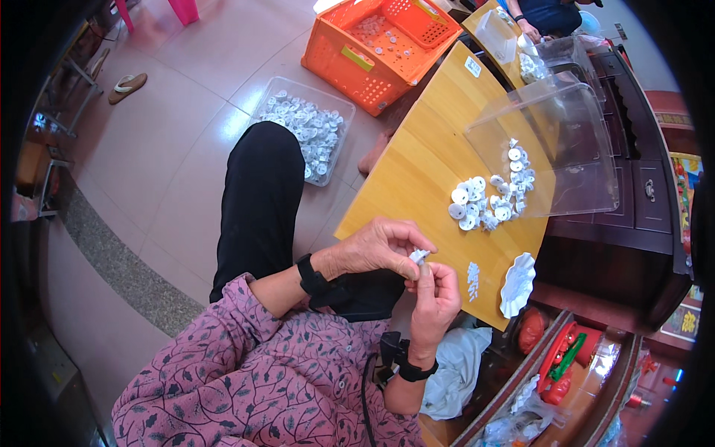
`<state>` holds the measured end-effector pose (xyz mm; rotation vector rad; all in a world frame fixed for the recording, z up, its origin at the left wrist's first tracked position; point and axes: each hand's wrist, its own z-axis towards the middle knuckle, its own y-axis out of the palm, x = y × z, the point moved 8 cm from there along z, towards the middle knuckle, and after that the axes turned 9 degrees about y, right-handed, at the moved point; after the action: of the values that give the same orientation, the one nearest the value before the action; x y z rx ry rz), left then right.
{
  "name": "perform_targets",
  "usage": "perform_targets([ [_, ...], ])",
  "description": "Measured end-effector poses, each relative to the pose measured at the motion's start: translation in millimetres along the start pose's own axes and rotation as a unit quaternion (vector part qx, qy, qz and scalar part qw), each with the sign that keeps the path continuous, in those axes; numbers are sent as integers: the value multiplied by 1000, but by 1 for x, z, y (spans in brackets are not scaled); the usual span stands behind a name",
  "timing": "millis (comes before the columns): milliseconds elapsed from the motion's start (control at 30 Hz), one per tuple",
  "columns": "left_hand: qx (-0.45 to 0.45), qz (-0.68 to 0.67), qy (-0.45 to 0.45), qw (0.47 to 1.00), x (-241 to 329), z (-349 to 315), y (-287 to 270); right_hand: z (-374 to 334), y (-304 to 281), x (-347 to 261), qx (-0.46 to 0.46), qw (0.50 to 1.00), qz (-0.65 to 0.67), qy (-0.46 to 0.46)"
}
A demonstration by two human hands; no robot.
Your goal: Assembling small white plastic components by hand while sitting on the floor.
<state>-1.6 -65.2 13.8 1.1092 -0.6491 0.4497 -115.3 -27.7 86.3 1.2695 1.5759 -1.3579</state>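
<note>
Between the fingertips of both hands is a small white plastic part (419, 256), held just off the near edge of the wooden table (406, 167). My left hand (376, 249) pinches it from the left, thumb and forefinger closed. From below, my right hand (434, 294) grips the same part with its thumb and fingers; its exact shape is partly hidden. On the table to the right lie several tiny white pieces (473, 281) in a narrow cluster. Farther off, a heap of round white plastic parts (469, 203) spreads toward a clear plastic bin (573, 156) tipped on its side.
A white scalloped dish (518, 286) sits near the table's right edge. On the floor, a clear tub (348, 119) holds many white parts, beside an orange crate (328, 71). Dark wooden drawers (655, 194) stand at right. Another person's hand (529, 31) shows at the far table.
</note>
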Motion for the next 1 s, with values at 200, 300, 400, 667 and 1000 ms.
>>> perform_targets([
  [200,10,-44,-16,999,-5,-2,-2,-2,2,-2,5,1000,12,16],
  [300,6,-30,-12,999,-2,-2,-3,-5,5,-5,20,1000,-16,5],
  [400,6,-48,-17,999,1,-3,-1,-6,6,-5,38,998,-52,-17],
  [667,-4,-13,-6,1000,2,-5,-4,-11,9,-7,69,992,-96,-41],
  [1000,181,89,-9,979,56,-5,-55,-14,7,-1,71,994,-59,-51],
])
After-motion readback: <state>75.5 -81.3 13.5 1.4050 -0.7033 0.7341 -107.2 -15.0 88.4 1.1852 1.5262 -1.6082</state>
